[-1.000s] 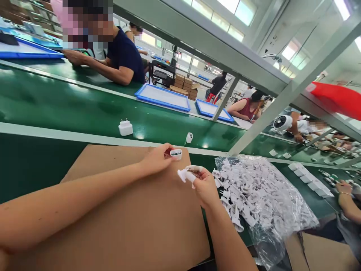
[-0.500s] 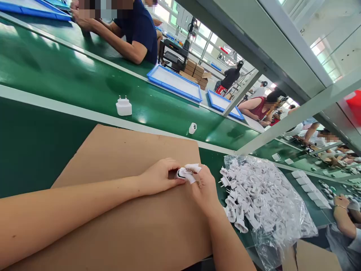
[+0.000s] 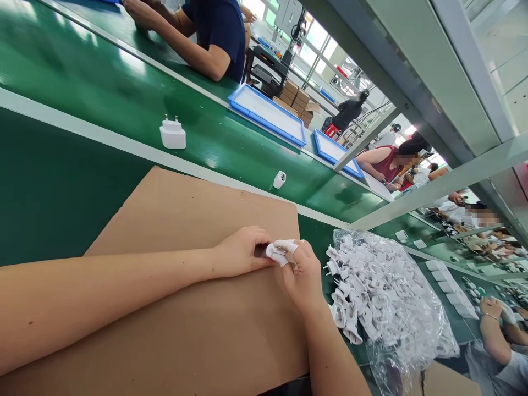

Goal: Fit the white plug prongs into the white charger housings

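Observation:
My left hand (image 3: pixel 239 252) is closed around a small white charger housing (image 3: pixel 270 252), just above a sheet of brown cardboard (image 3: pixel 214 313). From the other side, my right hand (image 3: pixel 304 272) pinches the same piece; white covers wrap its thumb and a finger. Fingers hide most of the housing. To the right of my right hand, a clear plastic bag (image 3: pixel 412 308) spills many white plug shells (image 3: pixel 350 286).
Beyond the cardboard, a green belt (image 3: pixel 231 159) carries a white two-pin charger (image 3: pixel 173 135) and a smaller white housing (image 3: pixel 279 179). Blue-rimmed trays (image 3: pixel 268 113) lie past it. A metal beam (image 3: pixel 437 181) crosses at right. Co-workers sit opposite and at right.
The view has shifted slightly. Both chargers on the belt have moved left relative to the cardboard. The housing's dark opening, visible between my hands before, no longer shows.

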`<state>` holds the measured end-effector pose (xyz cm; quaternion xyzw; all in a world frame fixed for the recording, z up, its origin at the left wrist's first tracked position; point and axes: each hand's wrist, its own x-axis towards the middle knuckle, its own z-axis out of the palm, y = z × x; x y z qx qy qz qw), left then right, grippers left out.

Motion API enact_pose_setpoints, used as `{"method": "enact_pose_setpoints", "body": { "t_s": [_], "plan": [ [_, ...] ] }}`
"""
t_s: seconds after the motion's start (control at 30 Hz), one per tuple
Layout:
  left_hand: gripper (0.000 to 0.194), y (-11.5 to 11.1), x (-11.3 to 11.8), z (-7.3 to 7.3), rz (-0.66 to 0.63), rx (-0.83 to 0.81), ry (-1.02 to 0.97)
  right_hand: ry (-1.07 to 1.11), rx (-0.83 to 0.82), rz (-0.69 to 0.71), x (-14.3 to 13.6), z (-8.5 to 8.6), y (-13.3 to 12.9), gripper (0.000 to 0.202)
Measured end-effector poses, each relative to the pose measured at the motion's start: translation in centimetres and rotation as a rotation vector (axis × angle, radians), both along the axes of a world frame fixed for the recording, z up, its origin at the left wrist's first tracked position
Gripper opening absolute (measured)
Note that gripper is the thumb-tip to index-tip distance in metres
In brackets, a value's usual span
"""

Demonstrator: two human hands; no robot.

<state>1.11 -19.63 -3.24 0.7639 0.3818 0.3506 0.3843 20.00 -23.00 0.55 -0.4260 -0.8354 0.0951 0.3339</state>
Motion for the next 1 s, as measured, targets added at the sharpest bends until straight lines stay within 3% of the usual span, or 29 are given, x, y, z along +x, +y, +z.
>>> {"method": "enact_pose_setpoints", "body": {
  "t_s": [0.13, 0.43, 0.7, 1.0],
  "plan": [
    [0.023, 0.0, 0.0, 0.0, 0.000, 0.001, 0.011, 0.024, 0.037, -0.037, 0.0, 0.0, 0.1, 0.028],
    [0.025, 0.0, -0.1, 0.2, 0.007, 0.003, 0.035, -0.010, -0.047, -0.028, -0.1, 0.5, 0.4, 0.021],
    [0.028, -0.1, 0.0, 0.6, 0.023, -0.024, 0.065, -0.188, -0.125, -0.092, 0.1, 1.2, 1.2, 0.037],
    [0.039, -0.5, 0.6, 1.1, 0.081, -0.129, 0.065, -0.160, -0.125, -0.202, -0.5, 0.0, 0.7, 0.029]
  ]
}}
